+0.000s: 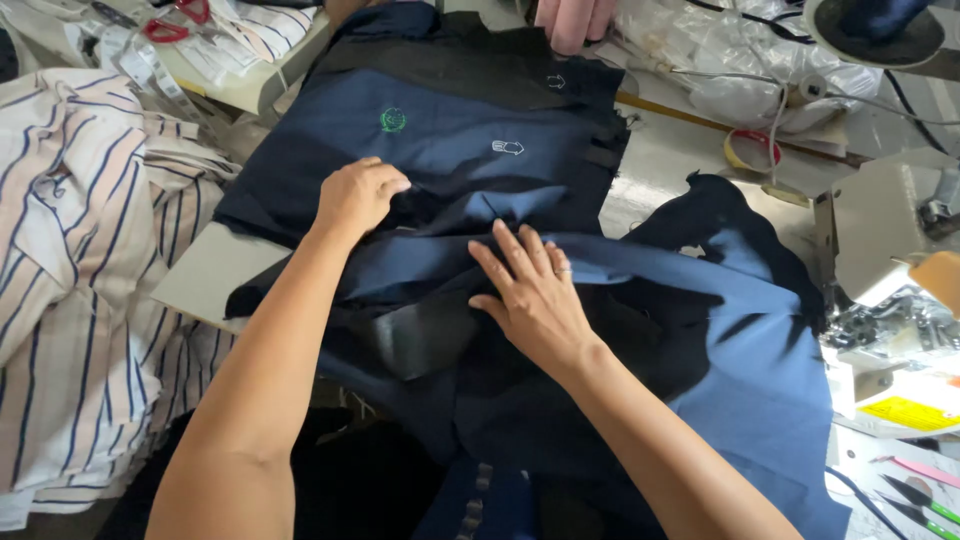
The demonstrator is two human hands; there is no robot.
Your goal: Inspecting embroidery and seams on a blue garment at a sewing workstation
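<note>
A dark navy garment with a small green embroidered badge lies spread across the work table. A lighter blue fabric piece drapes over it toward the right. My left hand is closed on a fold of the dark cloth near the middle. My right hand lies flat with fingers spread, pressing on the blue fabric just right of it. A black patch sits between my forearms.
Striped white shirts are piled at the left. Red-handled scissors rest at the top left. A sewing machine stands at the right, with a roll of tape and plastic bags behind it. Small tools lie at the lower right.
</note>
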